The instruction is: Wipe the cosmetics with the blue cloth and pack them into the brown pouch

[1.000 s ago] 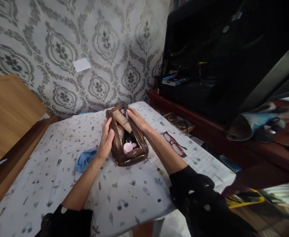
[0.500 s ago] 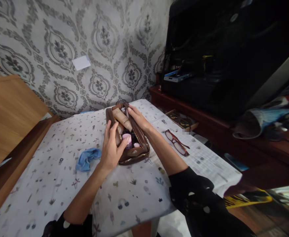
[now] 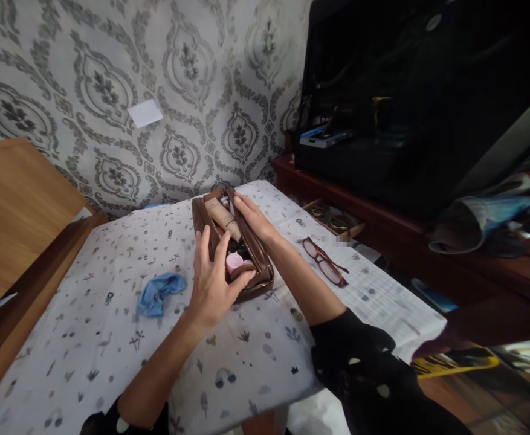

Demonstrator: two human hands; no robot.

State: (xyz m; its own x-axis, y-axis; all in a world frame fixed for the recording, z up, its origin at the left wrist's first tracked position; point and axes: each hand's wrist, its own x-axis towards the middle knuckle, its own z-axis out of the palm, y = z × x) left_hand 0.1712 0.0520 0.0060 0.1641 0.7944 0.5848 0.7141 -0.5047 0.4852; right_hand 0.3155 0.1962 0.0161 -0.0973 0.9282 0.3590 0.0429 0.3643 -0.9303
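Note:
An unzipped brown pouch [image 3: 254, 251] lies on the table between my hands. Inside it, a beige tube [image 3: 223, 219] rests near the far end and a small pink-lidded container [image 3: 234, 262] near the close end, with dark items between them. My left hand [image 3: 213, 275] grips the near left corner, its fingers along the left side and its thumb pressing the near end flap. Along the right side, my right hand [image 3: 253, 216] holds the rim, fingers towards the far end; its thumb is partly hidden.
A blue scrunchie-like cloth [image 3: 159, 293] lies left of the pouch. Red-framed glasses [image 3: 324, 261] lie to the right on the patterned tablecloth [image 3: 124, 266]. A large black television [image 3: 410, 109] stands at right, a wooden panel [image 3: 20, 205] at left.
My left hand has shifted towards the near end of the pouch, and its thumb has come down on the end flap, folding it inward. The right hand stays on the rim.

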